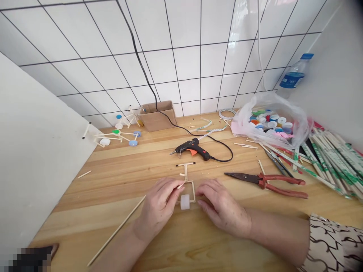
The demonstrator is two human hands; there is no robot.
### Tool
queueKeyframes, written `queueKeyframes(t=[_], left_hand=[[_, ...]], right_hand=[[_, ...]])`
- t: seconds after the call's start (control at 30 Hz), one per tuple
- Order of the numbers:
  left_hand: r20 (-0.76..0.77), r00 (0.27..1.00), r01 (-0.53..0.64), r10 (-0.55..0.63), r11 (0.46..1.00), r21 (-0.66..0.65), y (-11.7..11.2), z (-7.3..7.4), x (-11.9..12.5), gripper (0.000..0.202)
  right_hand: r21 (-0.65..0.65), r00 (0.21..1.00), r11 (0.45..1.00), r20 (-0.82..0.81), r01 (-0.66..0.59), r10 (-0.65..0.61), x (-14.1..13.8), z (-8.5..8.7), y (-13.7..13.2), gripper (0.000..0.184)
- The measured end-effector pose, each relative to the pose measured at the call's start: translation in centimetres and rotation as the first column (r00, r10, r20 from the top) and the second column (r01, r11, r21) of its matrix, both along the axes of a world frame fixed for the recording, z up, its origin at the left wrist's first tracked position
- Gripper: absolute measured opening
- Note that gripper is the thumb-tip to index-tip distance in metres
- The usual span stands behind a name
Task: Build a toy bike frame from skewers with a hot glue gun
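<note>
A small frame of thin wooden sticks (pixel 187 177) lies on the wooden table (pixel 121 189) with a white bottle cap (pixel 185 202) fixed at its near end. My left hand (pixel 159 206) pinches a long wooden stick (pixel 119 228) whose tip reaches the frame by the cap. On the other side, my right hand (pixel 221 206) rests with curled fingers against the frame's right edge beside the cap. A black and orange glue gun (pixel 194 148) lies just behind the frame, its cord running up the tiled wall.
Red-handled pliers (pixel 268 182) lie right of my hands. A clear bag of coloured bottle caps (pixel 270 122), wrapped chopsticks (pixel 331 160) and a water bottle (pixel 295 75) fill the right side. A cardboard box (pixel 157 115) and finished stick-and-cap models (pixel 121 134) sit at the back left.
</note>
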State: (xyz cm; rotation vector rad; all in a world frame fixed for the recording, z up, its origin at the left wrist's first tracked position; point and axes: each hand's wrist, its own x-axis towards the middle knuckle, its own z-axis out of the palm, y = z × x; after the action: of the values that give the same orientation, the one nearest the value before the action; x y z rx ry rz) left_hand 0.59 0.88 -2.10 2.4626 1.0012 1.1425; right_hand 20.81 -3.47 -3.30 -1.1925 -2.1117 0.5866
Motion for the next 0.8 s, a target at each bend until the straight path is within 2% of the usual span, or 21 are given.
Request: queueKeyframes(t=[0.27, 0.8], left_hand=[[0.002, 1.000, 0.004, -0.004, 1.000, 0.002, -0.13, 0.34, 0.07, 0.012], [-0.002, 1.000, -0.010, 0.010, 1.000, 0.002, -0.02, 0.28, 0.18, 0.009]], right_hand=[[0.015, 1.000, 1.000, 0.019, -0.019, 0.019, -0.28, -0.07, 0.03, 0.013], [-0.035, 0.999, 0.999, 0.034, -0.025, 0.026, -0.15, 0.02, 0.19, 0.012]])
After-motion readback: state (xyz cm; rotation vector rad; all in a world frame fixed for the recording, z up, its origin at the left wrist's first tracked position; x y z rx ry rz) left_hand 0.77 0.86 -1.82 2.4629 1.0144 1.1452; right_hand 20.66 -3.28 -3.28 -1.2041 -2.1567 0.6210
